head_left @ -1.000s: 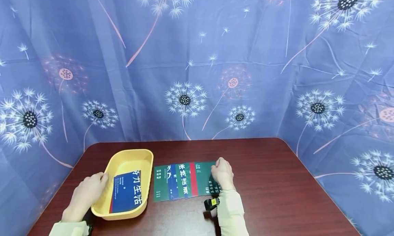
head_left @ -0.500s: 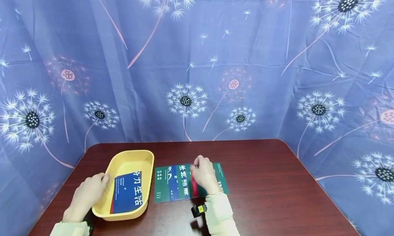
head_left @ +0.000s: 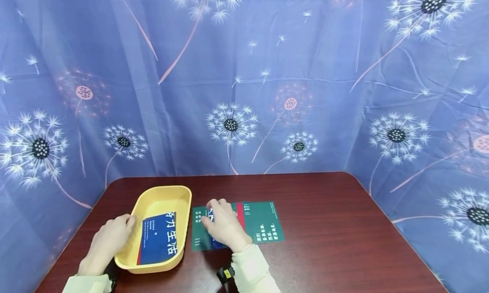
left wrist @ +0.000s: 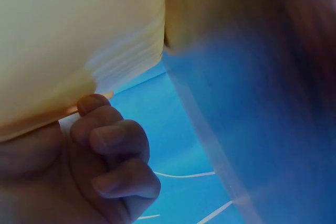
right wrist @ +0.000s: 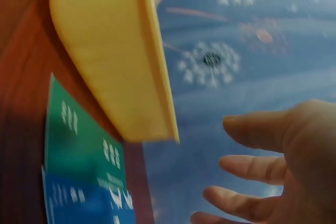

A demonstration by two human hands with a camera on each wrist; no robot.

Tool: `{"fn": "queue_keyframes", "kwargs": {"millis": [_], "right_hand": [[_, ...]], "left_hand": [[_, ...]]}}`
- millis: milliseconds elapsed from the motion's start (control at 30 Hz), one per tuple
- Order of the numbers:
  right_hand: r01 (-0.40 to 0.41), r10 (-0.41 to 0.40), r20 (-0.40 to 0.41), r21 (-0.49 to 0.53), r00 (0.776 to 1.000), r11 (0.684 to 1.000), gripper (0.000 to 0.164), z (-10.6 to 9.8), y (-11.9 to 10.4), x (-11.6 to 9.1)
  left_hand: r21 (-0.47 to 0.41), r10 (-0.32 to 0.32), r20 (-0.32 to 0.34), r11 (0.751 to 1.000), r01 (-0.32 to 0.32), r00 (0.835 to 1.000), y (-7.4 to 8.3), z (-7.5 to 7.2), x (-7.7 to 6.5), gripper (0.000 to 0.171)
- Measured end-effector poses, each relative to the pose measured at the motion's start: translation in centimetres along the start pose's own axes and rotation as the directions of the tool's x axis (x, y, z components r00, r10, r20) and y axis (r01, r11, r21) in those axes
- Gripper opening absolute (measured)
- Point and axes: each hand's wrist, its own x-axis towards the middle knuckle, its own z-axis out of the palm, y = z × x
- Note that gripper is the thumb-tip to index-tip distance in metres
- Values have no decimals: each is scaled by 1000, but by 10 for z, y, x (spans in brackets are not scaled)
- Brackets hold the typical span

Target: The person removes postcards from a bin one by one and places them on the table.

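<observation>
On the left of the dark-red wooden counter (head_left: 344,229), left hand (head_left: 108,240) grips yellow rounded plastic tray (head_left: 162,199). Just right, right hand (head_left: 225,225), fingers spread, empty, hangs over overlapping green, blue and red printed cards (head_left: 263,218); a low brush could skew them.

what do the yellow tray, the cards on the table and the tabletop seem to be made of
The yellow tray: probably molded plastic, smooth, by its even color and rounded, seamless corners. The cards: likely printed paper or thin card, flat and thin-edged; any coating is unclear. The tabletop: wood or wood-look laminate, red-brown with grain streaks and a soft sheen.
</observation>
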Motion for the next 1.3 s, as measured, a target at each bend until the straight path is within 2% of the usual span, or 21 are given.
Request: {"fn": "queue_keyframes", "kwargs": {"millis": [100, 200, 400, 633, 733, 933, 1033, 1167, 1300], "right_hand": [[71, -68, 45, -62, 997, 996, 29, 9, -11, 1], [167, -156, 89, -144, 984, 975, 32, 18, -23, 3], [321, -280, 173, -293, 944, 901, 37, 33, -47, 11], [439, -357, 275, -353, 893, 826, 28, 56, -61, 27], [424, -311, 303, -456, 901, 782, 29, 71, -64, 29], [271, -131, 257, -651, 958, 709, 24, 97, -74, 33], [191, -34, 227, -719, 973, 668, 37, 109, -79, 36], [113, 99, 223, -773, 970, 624, 70, 120, -86, 39], [91, 205, 259, -800, 944, 593, 90, 124, -91, 41]], "left_hand": [[-2, 4, 7, 1000, -4, 1000, 3, 2, 2, 50], [-3, 6, 13, 1000, -6, 1000, 6, 3, 4, 50], [1, -4, 11, 1000, 4, 1000, 6, 2, 4, 51], [-2, 7, -1, 1000, -7, 1000, 5, 5, 3, 50], [-4, 11, 4, 1000, -11, 1000, 4, 7, 2, 49], [-11, 1, 5, 1000, -1, 1000, 3, 5, 0, 48], [-10, -11, 9, 1000, 11, 1000, 3, 4, 0, 48], [0, -12, 9, 1000, 12, 1000, 1, 2, -1, 49], [2, -10, 6, 1000, 10, 1000, -1, 0, -2, 49]]}}
